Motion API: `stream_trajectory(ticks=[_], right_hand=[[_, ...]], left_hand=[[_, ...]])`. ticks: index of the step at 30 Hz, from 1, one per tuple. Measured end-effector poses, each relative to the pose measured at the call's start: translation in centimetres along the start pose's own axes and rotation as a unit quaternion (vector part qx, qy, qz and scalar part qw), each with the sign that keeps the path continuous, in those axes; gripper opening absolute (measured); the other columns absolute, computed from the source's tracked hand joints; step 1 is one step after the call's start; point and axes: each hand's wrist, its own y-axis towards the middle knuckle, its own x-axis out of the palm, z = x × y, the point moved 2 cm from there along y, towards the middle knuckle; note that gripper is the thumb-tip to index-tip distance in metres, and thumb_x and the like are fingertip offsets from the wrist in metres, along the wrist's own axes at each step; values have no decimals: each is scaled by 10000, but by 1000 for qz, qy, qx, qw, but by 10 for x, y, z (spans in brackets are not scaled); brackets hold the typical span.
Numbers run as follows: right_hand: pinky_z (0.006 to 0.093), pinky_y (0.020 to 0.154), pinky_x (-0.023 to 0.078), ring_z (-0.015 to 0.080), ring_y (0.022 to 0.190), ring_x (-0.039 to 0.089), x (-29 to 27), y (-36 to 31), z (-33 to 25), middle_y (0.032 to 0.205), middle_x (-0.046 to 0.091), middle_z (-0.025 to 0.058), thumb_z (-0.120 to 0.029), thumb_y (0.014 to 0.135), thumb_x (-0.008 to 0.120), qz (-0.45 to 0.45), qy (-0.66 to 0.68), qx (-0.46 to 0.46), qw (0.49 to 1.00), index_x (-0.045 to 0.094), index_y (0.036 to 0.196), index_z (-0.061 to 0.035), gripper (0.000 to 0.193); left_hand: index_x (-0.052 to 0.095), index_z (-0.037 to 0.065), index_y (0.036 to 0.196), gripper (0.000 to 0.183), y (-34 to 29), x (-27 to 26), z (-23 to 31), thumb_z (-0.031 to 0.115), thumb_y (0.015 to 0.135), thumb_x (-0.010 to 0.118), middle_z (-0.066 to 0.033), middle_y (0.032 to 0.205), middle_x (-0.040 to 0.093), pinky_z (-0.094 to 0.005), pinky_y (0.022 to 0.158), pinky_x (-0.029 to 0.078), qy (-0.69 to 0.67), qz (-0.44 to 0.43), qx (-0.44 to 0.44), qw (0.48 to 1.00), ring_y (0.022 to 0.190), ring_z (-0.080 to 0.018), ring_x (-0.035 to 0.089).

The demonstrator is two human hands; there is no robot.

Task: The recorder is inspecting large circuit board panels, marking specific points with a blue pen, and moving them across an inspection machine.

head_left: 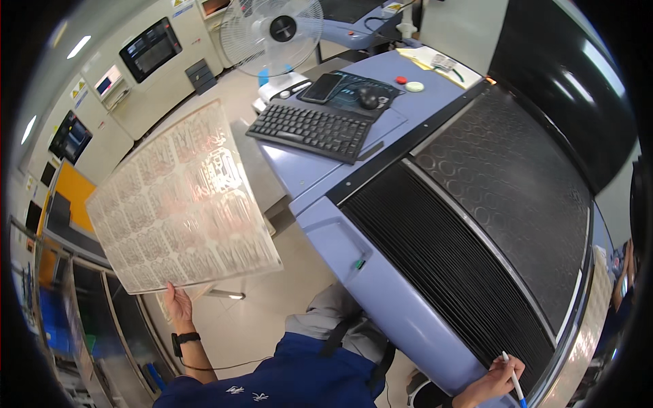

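My left hand (179,304), with a dark band at the wrist, pinches the lower edge of a large thin circuit sheet (183,204). The sheet is pale and shiny, with rows of repeated fine patterns, and stands tilted up at the left. At the lower right, my right hand (500,381) is closed around a white pen (515,382) with a blue end. That hand is over the near end of the black pleated cover (442,265) of a blue-grey machine.
A black keyboard (309,129), mouse (369,99) and phone (322,88) lie on the machine's ledge, beside a white fan (272,30). A dark textured bed (507,177) lies beyond the pleats. Racks (102,319) stand at left; another person's arm (622,275) shows far right.
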Motion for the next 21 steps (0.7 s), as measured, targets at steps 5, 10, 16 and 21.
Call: stream_trajectory(ticks=[5,10,16,21], right_hand=[[255,502,420,185,560,549,27,-5,-25,673,591,152,-108,905,608,-1,-8,-31,999,540,834,11,155],[271,517,431,203,577,560,29,-7,-24,692,597,164,-114,905,613,-18,4,-34,999,556,847,24,160],[274,524,437,202,577,558,24,-7,-22,677,595,166,-137,907,628,-17,-13,-59,998,562,824,28,196],[271,525,440,198,582,566,28,-8,-27,679,598,158,-156,905,639,-26,-42,-59,997,561,819,27,216]], left_hand=[[598,-1,1117,179,-5,-87,-24,109,983,553,-85,1109,654,-286,913,563,51,270,56,960,1019,-158,641],[591,5,1114,173,-4,-159,-78,103,972,579,-60,1085,631,-290,919,542,99,366,-35,925,999,-161,625],[551,-26,1127,187,0,-180,-113,73,969,568,-92,1111,606,-366,1057,475,71,400,-76,911,1060,-210,606],[534,-39,1149,212,-2,-166,-110,68,969,566,-104,1133,591,-371,1061,473,121,376,-82,915,1080,-220,596]])
